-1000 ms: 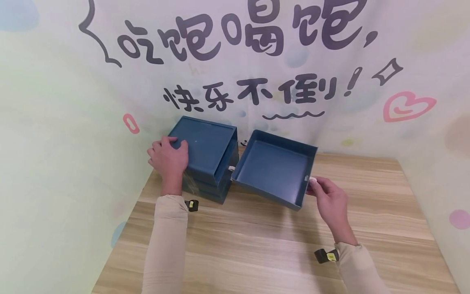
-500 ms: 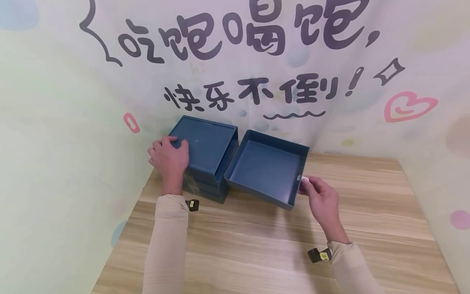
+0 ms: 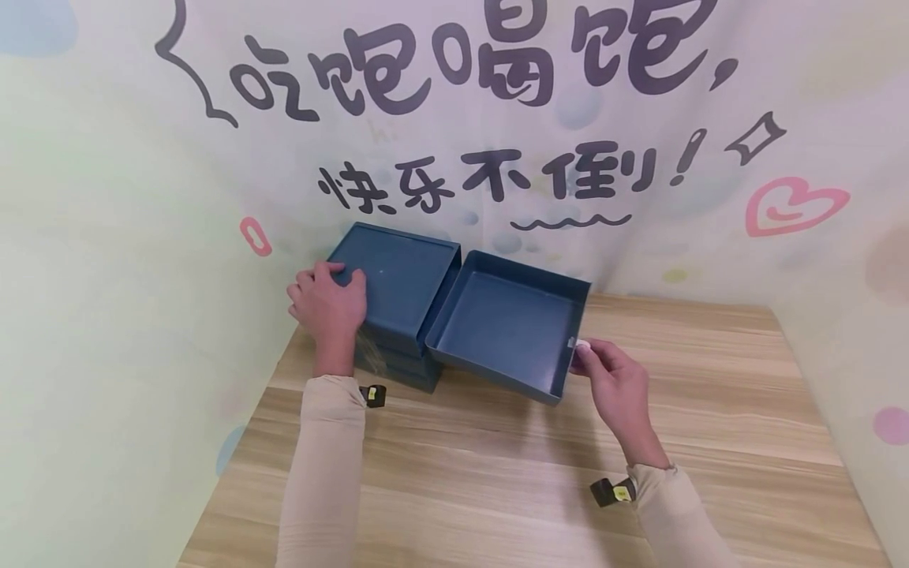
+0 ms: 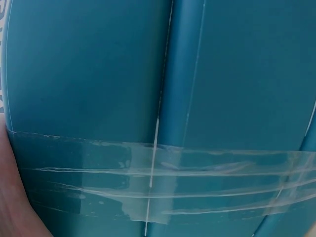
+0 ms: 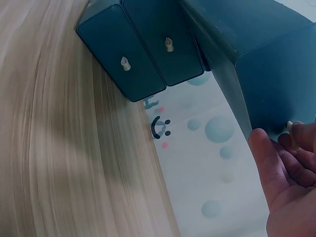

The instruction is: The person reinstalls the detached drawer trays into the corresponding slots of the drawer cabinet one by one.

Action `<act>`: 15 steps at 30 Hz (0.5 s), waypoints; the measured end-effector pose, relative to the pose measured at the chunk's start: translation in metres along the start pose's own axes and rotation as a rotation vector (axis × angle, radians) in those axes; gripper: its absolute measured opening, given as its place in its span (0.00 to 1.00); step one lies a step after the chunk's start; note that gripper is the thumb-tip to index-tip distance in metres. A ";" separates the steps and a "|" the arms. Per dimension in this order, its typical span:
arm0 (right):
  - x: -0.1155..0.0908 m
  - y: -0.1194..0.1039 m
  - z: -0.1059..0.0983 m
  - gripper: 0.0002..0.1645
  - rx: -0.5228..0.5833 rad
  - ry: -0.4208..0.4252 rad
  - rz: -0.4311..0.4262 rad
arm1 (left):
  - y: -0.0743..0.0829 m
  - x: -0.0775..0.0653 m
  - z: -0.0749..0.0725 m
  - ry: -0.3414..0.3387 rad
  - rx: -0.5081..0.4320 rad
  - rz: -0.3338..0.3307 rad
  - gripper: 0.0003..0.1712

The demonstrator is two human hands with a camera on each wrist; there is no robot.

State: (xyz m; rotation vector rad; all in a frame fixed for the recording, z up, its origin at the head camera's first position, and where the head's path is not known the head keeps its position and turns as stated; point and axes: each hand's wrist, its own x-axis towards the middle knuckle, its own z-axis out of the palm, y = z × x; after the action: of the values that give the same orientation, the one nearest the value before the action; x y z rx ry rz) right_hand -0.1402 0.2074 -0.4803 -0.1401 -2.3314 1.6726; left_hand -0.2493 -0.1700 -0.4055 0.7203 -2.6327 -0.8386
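Observation:
A dark blue drawer cabinet [image 3: 394,284] stands at the left of the table, against the back wall. My left hand [image 3: 330,308] rests on its top near the left edge, fingers bent; in the left wrist view clear tape [image 4: 118,182] runs across the cabinet's side. My right hand [image 3: 618,386] pinches the small white knob [image 3: 582,345] of a shallow blue drawer [image 3: 507,331]. The drawer is bare inside and slightly tilted. Its inner end meets the cabinet's open top slot; how far it reaches in is hidden.
Two shut drawers with white knobs [image 5: 125,63] show below in the right wrist view. The wood-grain table [image 3: 497,473] extends in front and to the right. A printed cloth wall [image 3: 454,158] stands close behind, and another wall [image 3: 128,315] is at the left.
My right hand has moved left with the drawer, bringing its inner end from apart from the cabinet up to the top slot. My left hand has stayed on the cabinet.

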 end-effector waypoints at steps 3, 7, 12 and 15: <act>0.000 -0.001 0.002 0.16 0.014 -0.004 0.017 | 0.000 0.000 0.000 -0.001 -0.003 0.001 0.29; 0.000 0.000 0.004 0.16 0.023 -0.012 0.031 | 0.001 0.000 0.000 -0.005 -0.006 -0.001 0.30; 0.002 0.002 0.006 0.17 0.016 -0.020 0.030 | 0.000 0.000 0.000 -0.009 -0.010 -0.003 0.29; 0.002 0.001 0.006 0.17 0.009 -0.021 0.029 | 0.001 -0.001 -0.001 -0.011 -0.012 -0.003 0.29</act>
State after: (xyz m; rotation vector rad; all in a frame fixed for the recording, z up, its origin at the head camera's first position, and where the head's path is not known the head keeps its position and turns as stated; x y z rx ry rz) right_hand -0.1439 0.2025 -0.4832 -0.1561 -2.3469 1.7063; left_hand -0.2486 -0.1694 -0.4048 0.7184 -2.6350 -0.8605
